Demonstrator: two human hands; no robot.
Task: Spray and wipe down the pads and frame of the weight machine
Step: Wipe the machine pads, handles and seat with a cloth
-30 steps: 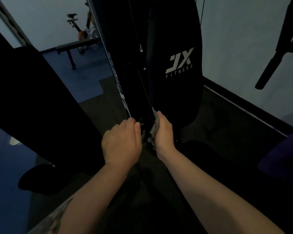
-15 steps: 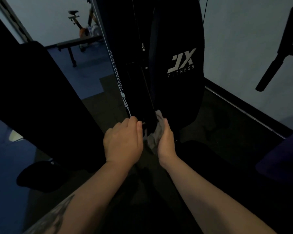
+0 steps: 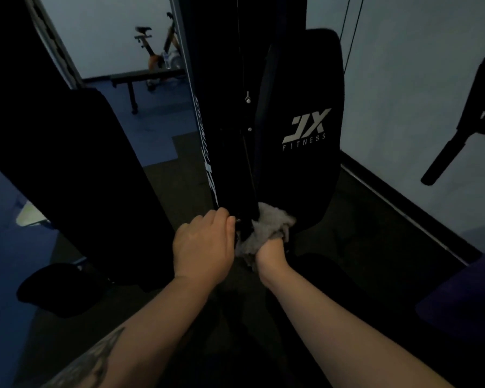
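The black upright frame post (image 3: 224, 130) of the weight machine rises in the middle of the view. Behind it to the right stands a black back pad (image 3: 303, 169) with a white JX Fitness logo. My right hand (image 3: 270, 253) is closed on a bunched grey cloth (image 3: 266, 228) pressed against the foot of the post and the pad's lower edge. My left hand (image 3: 205, 247) grips the left side of the post at the same height, fingers curled around its edge. A thin cable (image 3: 245, 113) runs down the post.
A long black pad (image 3: 76, 177) slants across the left. A black handle (image 3: 445, 155) hangs at the right by the wall. A flat bench (image 3: 146, 77) and an exercise bike (image 3: 157, 51) stand at the back on blue floor. Dark mat lies underfoot.
The cloth has turned from edge-on beside the post to bunched over the post's foot, covering my right fingers. The view has tilted up a little. My left hand has kept its grip.
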